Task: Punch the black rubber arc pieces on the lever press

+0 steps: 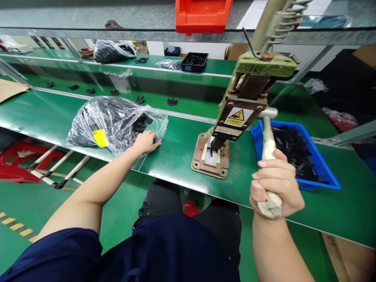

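The glossy green tabletop [176, 156] carries the press [257, 72]; left of it, the left hand [145, 141] grasps a black piece [158, 140]; right, the right hand [277, 182] clenches its lever [268, 135].

We see a plain, dark navy top [176, 250] on the person, its cloth smooth across the front and gathered into soft folds toward the left side, with a short, loose left sleeve [58, 254] whose hem stops above the elbow. We also make out charcoal-black trousers [158, 199], matt and creased over the thighs. The left forearm [114, 180] and right forearm [273, 243] are uncovered, and we find the left hand [145, 141] and right hand [279, 182] equally bare.
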Demonstrator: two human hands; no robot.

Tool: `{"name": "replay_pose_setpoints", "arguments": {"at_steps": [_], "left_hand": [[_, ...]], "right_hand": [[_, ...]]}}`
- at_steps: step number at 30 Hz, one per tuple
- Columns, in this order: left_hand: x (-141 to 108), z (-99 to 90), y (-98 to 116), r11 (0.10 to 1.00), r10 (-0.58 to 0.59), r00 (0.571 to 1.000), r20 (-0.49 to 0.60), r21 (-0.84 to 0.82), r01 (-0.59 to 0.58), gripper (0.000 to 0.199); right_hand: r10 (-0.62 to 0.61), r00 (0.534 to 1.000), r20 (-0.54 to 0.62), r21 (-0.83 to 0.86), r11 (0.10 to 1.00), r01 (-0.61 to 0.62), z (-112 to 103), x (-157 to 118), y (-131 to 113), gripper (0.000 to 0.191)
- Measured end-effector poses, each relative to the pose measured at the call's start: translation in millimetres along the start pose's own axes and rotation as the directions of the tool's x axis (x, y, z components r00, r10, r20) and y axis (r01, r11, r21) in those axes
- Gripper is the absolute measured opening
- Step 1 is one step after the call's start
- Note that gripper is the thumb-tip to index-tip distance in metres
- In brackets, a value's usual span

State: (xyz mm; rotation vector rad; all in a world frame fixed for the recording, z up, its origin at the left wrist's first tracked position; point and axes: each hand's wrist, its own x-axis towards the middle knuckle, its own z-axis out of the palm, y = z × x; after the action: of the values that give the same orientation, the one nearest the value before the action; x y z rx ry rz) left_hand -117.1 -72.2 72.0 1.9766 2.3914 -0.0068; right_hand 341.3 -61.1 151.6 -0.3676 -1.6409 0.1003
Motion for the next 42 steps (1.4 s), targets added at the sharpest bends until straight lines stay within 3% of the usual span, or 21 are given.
{"name": "replay_pose_setpoints", "arguments": {"at_steps": [7, 11, 13, 15, 18, 25, 31, 33, 35, 39, 42], "left_hand": [[-9, 1.3, 2, 0.997, 0.066, 0.995, -0.072, -0.026, -0.068, 0.023], [-13, 0.8, 14, 0.961, 0.0, 0.997, -0.08, -0.276, -0.022, 0.026], [-12, 0.3, 28, 0.86, -0.06, 0.998, -0.037, -0.509, 0.033, 0.03], [-10, 0.5, 45, 0.686, -0.064, 0.997, 0.033, -0.725, 0.068, 0.036], [-4, 1.8, 75, 0.444, -0.023, 0.996, 0.082, -0.892, 0.084, 0.042], [4, -0.1, 137, 0.055, 0.108, 0.985, 0.138, -0.99, 0.132, 0.046], [13, 4.6, 175, -0.128, 0.094, 0.979, 0.179, -0.973, 0.19, 0.05], [16, 6.0, 182, -0.157, 0.152, 0.967, 0.204, -0.961, 0.228, 0.045], [18, 6.7, 186, -0.13, 0.194, 0.962, 0.194, -0.967, 0.221, 0.036], [23, 7.5, 190, 0.054, 0.182, 0.972, 0.149, -0.988, 0.141, 0.029], [28, 7.1, 191, 0.112, 0.186, 0.968, 0.166, -0.983, 0.147, 0.028]], "right_hand": [[0.031, 0.999, 0.036, -0.03, 0.999, -0.03, -3, -1, -5, 0.018], [0.046, 0.998, 0.044, -0.03, 0.999, -0.045, -4, -2, -7, 0.018], [0.037, 0.999, 0.04, -0.024, 0.999, -0.036, -3, -2, -7, 0.017], [0.034, 0.999, 0.037, -0.032, 0.999, -0.033, -3, -2, -7, 0.016], [0.03, 0.999, 0.043, -0.038, 0.999, -0.028, -2, -1, -7, 0.016], [0.017, 0.998, 0.052, -0.036, 0.999, -0.015, -3, 1, -9, 0.016], [0.045, 0.998, 0.052, -0.054, 0.998, -0.042, -3, 0, -10, 0.017], [0.034, 0.999, 0.041, -0.056, 0.998, -0.032, -2, 0, -9, 0.018], [0.022, 0.999, 0.034, -0.062, 0.998, -0.02, -2, 1, -9, 0.019], [0.018, 0.999, 0.03, -0.073, 0.997, -0.015, -1, 0, -8, 0.02], [0.021, 1.0, 0.022, -0.066, 0.998, -0.02, 0, -2, -8, 0.019]]}}
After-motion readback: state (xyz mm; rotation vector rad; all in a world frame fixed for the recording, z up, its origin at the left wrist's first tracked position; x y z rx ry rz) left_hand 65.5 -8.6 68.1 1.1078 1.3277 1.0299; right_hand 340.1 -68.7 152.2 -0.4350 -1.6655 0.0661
